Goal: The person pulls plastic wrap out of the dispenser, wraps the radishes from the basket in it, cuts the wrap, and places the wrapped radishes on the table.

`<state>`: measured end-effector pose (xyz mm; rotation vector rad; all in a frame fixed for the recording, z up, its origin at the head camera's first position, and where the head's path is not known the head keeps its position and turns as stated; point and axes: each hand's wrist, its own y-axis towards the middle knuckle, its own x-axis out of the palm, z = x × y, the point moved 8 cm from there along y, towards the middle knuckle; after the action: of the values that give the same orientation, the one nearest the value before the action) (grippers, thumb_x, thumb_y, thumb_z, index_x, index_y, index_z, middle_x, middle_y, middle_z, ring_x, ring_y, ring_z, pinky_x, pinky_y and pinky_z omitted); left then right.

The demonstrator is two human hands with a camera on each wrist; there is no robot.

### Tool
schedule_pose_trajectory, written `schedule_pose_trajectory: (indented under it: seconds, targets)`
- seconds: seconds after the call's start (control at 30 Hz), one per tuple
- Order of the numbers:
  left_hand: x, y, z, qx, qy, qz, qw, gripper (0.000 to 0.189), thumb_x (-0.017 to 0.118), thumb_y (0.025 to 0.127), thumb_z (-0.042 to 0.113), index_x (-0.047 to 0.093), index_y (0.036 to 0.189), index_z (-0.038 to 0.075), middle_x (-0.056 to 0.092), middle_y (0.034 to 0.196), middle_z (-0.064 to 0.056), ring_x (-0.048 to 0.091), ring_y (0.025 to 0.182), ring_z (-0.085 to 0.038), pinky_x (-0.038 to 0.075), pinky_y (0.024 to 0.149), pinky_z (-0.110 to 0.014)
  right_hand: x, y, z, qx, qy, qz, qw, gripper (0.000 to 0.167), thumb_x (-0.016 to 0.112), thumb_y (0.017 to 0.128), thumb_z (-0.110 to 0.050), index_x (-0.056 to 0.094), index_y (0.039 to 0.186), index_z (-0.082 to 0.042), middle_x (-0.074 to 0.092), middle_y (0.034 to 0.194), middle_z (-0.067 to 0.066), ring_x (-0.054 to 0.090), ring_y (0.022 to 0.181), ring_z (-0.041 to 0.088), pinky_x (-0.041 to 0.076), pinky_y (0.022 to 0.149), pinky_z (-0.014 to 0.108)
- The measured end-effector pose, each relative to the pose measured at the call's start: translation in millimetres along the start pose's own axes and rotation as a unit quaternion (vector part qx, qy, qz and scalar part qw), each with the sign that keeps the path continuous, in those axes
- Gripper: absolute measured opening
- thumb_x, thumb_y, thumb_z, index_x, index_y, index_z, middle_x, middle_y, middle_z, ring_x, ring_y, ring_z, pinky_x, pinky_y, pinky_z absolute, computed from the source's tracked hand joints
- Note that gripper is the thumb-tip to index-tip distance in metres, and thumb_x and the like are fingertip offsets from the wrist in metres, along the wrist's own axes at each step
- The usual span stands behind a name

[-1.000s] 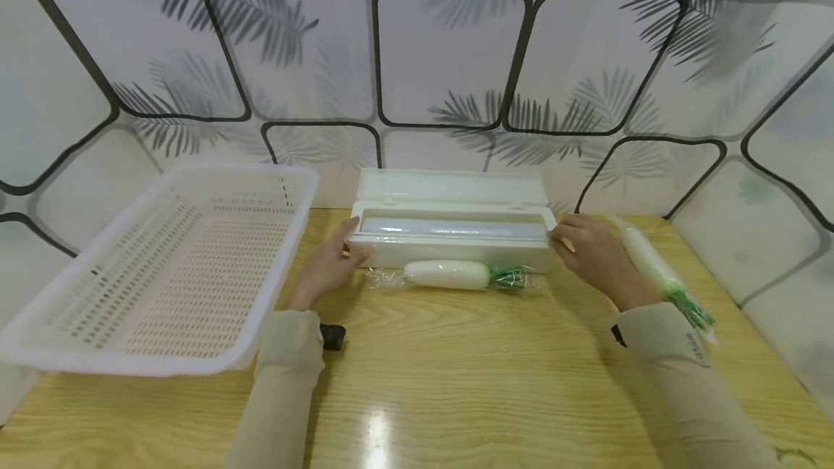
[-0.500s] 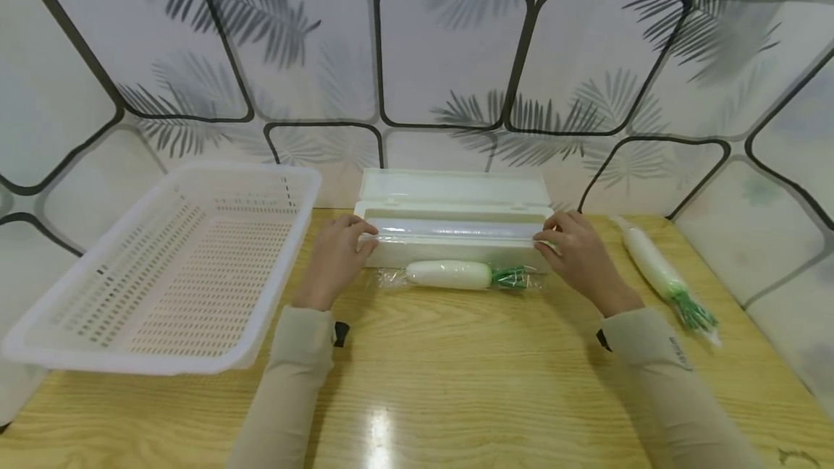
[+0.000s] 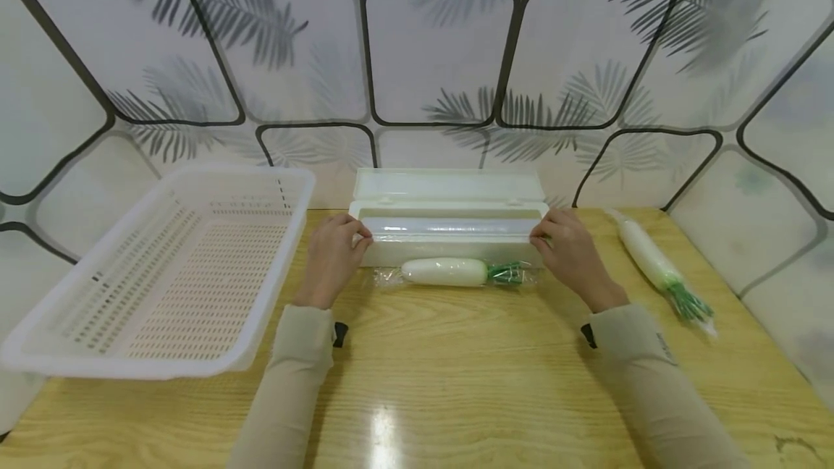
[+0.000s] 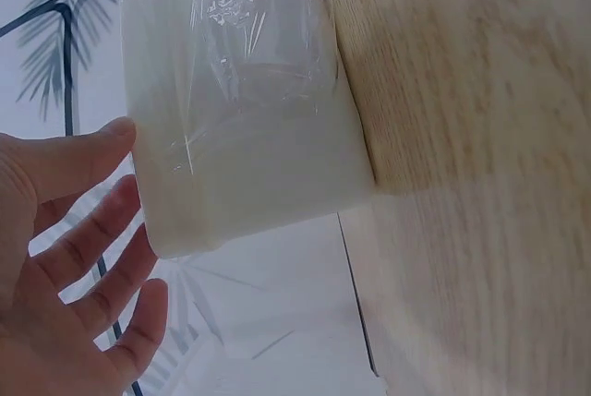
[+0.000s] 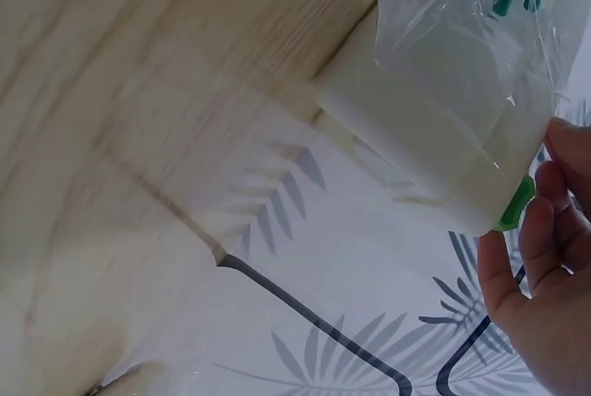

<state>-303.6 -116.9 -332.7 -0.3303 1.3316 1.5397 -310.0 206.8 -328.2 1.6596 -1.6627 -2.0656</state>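
Note:
A white cling film dispenser box stands at the back of the table with its lid raised. Inside lies a roll of cling film. At the box's front left corner my left hand pinches the film's edge between thumb and fingers; the left wrist view shows the other fingers loosely bent. My right hand pinches the film at the right corner, near a small green piece on the box end. Just in front of the box lies a white radish with green tops, wrapped in clear film.
A white plastic basket with slotted sides and bottom stands on the left. Another wrapped radish lies at the right of the wooden table. A patterned wall covering rises close behind the box.
Both hands have moved inward from the box's ends to the film's edge at its front corners, and now pinch it. The box, radishes and basket stay in place; the head view shifts slightly.

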Motion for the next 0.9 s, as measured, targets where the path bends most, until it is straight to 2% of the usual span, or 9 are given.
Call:
schedule_pose_trajectory:
  seconds: [0.2, 0.27, 0.5, 0.63, 0.8, 0.9]
  targets:
    - [3.7, -1.0, -0.5, 0.009, 0.010, -0.006, 0.9999, 0.006, 0.080, 0.086, 0.003, 0.075, 0.086, -0.001, 0.067, 0.092, -0.013, 0.059, 0.085, -0.033, 0.050, 0.077, -0.043, 5, -1.8, -5, -0.029, -0.047, -0.004, 0.9985, 0.017, 0.074, 0.079, 0.017, 0.062, 0.081, 0.006, 0.056, 0.081, 0.018, 0.051, 0.076, 0.037, 0.046, 0.069, 0.048]
    - [4.3, -1.7, -0.9, 0.006, -0.001, -0.009, 0.9999, 0.006, 0.077, 0.088, 0.002, 0.074, 0.088, -0.002, 0.067, 0.093, -0.015, 0.059, 0.089, -0.034, 0.050, 0.080, -0.044, 6, -3.2, -5, -0.032, -0.050, -0.001, 0.9982, 0.017, 0.074, 0.080, 0.017, 0.061, 0.081, 0.006, 0.056, 0.081, 0.018, 0.050, 0.076, 0.037, 0.045, 0.066, 0.046]
    - [2.8, -3.5, -12.8, -0.058, -0.048, -0.021, 0.9969, 0.012, 0.072, 0.094, 0.006, 0.074, 0.096, -0.006, 0.063, 0.098, -0.019, 0.058, 0.091, -0.034, 0.050, 0.080, -0.045, 4, -4.6, -6, -0.027, -0.033, 0.001, 0.9991, 0.015, 0.074, 0.080, 0.016, 0.063, 0.082, 0.006, 0.058, 0.081, 0.018, 0.050, 0.075, 0.035, 0.044, 0.066, 0.044]
    - [1.8, -2.5, -14.5, -0.070, -0.051, -0.027, 0.9959, 0.012, 0.075, 0.092, 0.007, 0.076, 0.095, -0.004, 0.063, 0.097, -0.018, 0.057, 0.091, -0.034, 0.048, 0.081, -0.045, 3, -4.3, -6, -0.021, -0.028, 0.003, 0.9994, 0.016, 0.075, 0.079, 0.016, 0.064, 0.083, 0.006, 0.059, 0.081, 0.017, 0.051, 0.075, 0.035, 0.044, 0.067, 0.045]
    - [0.8, -2.0, -13.4, -0.067, -0.040, -0.020, 0.9968, 0.009, 0.076, 0.090, 0.005, 0.077, 0.092, -0.003, 0.065, 0.095, -0.017, 0.058, 0.091, -0.034, 0.048, 0.081, -0.045, 3, -4.4, -5, -0.022, -0.022, 0.006, 0.9995, 0.016, 0.075, 0.079, 0.017, 0.064, 0.082, 0.006, 0.059, 0.080, 0.018, 0.051, 0.074, 0.035, 0.044, 0.066, 0.044]
    - [1.8, -1.9, -11.2, -0.054, -0.021, -0.019, 0.9982, 0.008, 0.076, 0.090, 0.005, 0.076, 0.092, -0.003, 0.066, 0.096, -0.016, 0.059, 0.091, -0.033, 0.050, 0.081, -0.044, 3, -4.4, -5, -0.020, -0.022, 0.007, 0.9995, 0.016, 0.075, 0.078, 0.018, 0.064, 0.081, 0.006, 0.059, 0.079, 0.018, 0.051, 0.073, 0.035, 0.043, 0.065, 0.044]
